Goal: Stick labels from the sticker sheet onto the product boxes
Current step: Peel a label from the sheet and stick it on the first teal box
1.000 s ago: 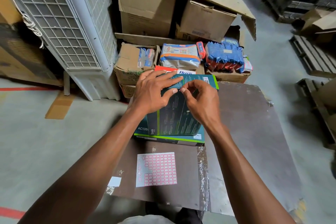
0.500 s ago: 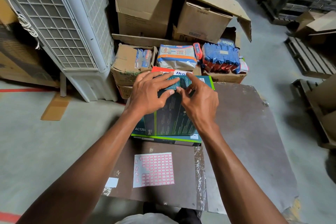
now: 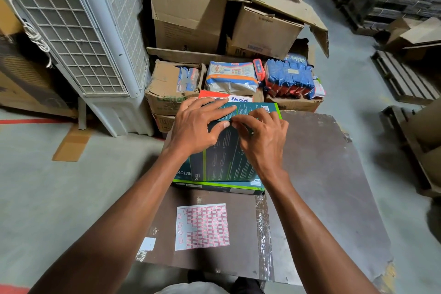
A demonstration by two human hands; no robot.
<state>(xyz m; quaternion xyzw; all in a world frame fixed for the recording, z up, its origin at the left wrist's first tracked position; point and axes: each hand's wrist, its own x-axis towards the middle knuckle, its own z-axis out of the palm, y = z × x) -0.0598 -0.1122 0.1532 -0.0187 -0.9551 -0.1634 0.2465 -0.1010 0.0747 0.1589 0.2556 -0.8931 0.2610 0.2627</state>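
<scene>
Cardboard cartons and a white air cooler [image 3: 78,38] are crowding the far side of a brown board [image 3: 334,174] lying on the concrete floor, and the work is happening on that board. Over the last second both hands have been creeping toward twelve o'clock along the top box [image 3: 226,162], up to its far edge. The left hand [image 3: 198,126] is lying flat, fingers straight and spread, pressing the box. The right hand [image 3: 262,141] is bunching its curled fingertips against the left thumb; I cannot tell whether a label is under them. My guess is a label is being rubbed down near that edge.

That box is dark green with fine print, resting on a teal box [image 3: 219,187] with a lime rim, both at twelve o'clock from the person. The sticker sheet [image 3: 202,227] is lying flat at six o'clock from the boxes, untouched, its pink-bordered grid showing gaps on the left side.
</scene>
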